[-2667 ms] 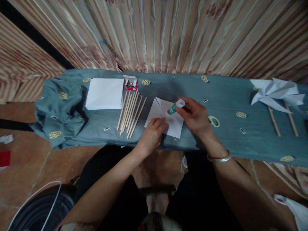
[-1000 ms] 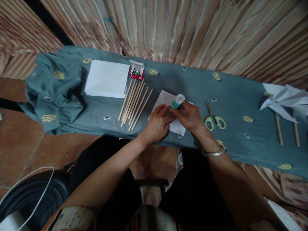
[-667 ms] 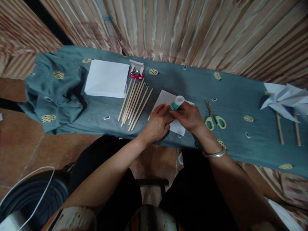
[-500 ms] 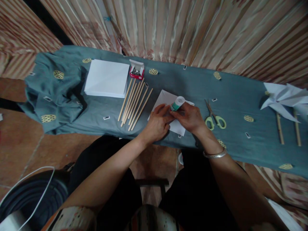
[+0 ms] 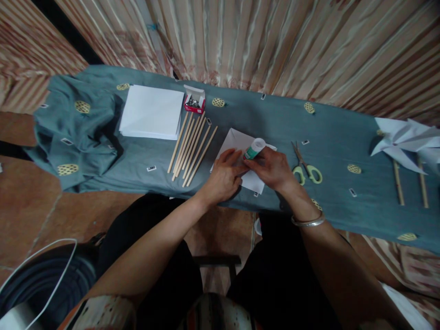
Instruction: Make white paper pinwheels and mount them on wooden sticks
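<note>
The right hand [image 5: 272,167]'s grip is clamped on the glue [image 5: 255,148], tilted over the paper [image 5: 253,182]. The left hand [image 5: 225,178] lies on the paper; I cannot tell its grip. The hands have drawn closer, so gluing seems under way.

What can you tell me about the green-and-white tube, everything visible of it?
The tube is short and cylindrical, apparently plastic, with a green label and a white upper end that looks hollow. It tilts, white end up and rightward, held in the right hand over the white paper. The left hand lies close by. The tube's lower end is hidden, so contact with the paper cannot be told.
</note>
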Demonstrator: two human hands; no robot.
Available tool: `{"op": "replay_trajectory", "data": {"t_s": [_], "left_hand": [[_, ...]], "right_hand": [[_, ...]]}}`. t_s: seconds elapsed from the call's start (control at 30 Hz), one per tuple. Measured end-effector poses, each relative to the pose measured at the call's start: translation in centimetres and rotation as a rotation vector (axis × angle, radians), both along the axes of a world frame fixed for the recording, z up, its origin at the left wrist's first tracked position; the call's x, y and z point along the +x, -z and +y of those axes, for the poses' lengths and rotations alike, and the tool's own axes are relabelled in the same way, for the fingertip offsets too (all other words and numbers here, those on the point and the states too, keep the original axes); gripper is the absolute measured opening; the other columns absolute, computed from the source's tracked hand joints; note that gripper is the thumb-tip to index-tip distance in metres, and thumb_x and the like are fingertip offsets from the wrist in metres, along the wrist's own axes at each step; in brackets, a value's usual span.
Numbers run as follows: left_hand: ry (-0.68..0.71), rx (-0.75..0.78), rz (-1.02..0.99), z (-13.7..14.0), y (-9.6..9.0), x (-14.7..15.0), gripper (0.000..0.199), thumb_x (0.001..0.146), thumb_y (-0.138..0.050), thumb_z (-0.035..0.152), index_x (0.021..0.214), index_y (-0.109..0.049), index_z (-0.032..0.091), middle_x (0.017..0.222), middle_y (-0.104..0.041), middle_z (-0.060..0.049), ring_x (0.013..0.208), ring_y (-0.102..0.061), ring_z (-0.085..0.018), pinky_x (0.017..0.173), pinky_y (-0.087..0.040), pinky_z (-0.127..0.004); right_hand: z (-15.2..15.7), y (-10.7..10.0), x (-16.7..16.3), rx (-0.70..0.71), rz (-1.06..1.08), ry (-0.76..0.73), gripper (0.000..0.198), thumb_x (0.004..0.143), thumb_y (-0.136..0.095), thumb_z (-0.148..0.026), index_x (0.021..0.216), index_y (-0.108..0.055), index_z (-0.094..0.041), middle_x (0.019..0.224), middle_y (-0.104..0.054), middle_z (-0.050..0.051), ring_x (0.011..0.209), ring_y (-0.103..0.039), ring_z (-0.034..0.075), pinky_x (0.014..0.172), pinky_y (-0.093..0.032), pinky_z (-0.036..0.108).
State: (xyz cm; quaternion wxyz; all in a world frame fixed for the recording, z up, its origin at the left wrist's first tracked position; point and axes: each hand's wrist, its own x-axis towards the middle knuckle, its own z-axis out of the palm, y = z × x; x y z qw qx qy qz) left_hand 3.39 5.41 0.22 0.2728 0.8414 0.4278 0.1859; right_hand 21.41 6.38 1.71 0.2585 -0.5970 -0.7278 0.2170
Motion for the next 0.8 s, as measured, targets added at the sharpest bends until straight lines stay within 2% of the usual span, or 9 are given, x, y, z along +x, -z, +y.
{"op": "replay_trajectory", "data": {"t_s": [0.27,0.47,0.8], "left_hand": [[0.002,-0.001,0.007,0.01,-0.05,0.0,0.048,0.081,-0.053,0.009,0.123,-0.07,0.026,0.152,-0.047,-0.008,0.143,-0.03,-0.034,0.114,-0.033,-0.058],[-0.009,0.015,0.005,-0.07,-0.07,0.05,0.049,0.081,-0.052,0.009,0.124,-0.07,0.025,0.152,-0.048,-0.009,0.143,-0.031,-0.034,0.113,-0.035,-0.058],[-0.001,-0.004,0.02,0.0,-0.29,0.06,0.044,0.081,-0.054,0.01,0.12,-0.071,0.024,0.154,-0.046,-0.009,0.143,-0.031,-0.035,0.111,-0.036,-0.059]], "right_hand": [[-0.02,-0.06,0.17,0.035,-0.014,0.012,0.018,0.08,-0.064,-0.033,0.092,-0.068,-0.02,0.087,-0.075,0.007,0.082,-0.071,0.027,0.073,-0.053,0.039],[0.09,-0.1,0.23,0.007,0.02,0.03,0.017,0.079,-0.065,-0.032,0.093,-0.067,-0.022,0.09,-0.075,0.006,0.086,-0.072,0.028,0.076,-0.055,0.041],[0.45,0.57,0.33,0.026,0.065,0.071,0.02,0.08,-0.065,-0.037,0.093,-0.065,-0.022,0.09,-0.075,0.007,0.085,-0.072,0.029,0.077,-0.055,0.043]]}}
